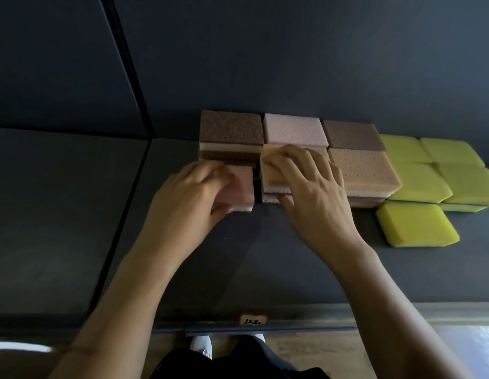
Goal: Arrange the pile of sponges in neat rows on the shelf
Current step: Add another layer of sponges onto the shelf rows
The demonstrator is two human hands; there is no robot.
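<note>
On the dark shelf [237, 269] stand stacks of brown, pink and tan sponges in two rows against the back wall. My left hand [194, 192] grips a pink sponge [244, 187] at the front left, thumb under its near edge. My right hand [311, 184] lies over the tan sponge [273, 170] topping the middle front stack, fingers across its top and thumb at its front face. Behind them are a brown-topped stack [231, 132], a pink sponge [295, 131] and a dark brown sponge [352, 135]. Another tan stack [366, 170] stands right of my right hand.
Yellow sponges [434, 170] lie in rows at the right, with one single yellow sponge [418, 224] nearer the front. A vertical divider [128, 64] splits the back wall. A small label [252, 320] sits on the shelf's front edge [292, 315]. My shoes show below.
</note>
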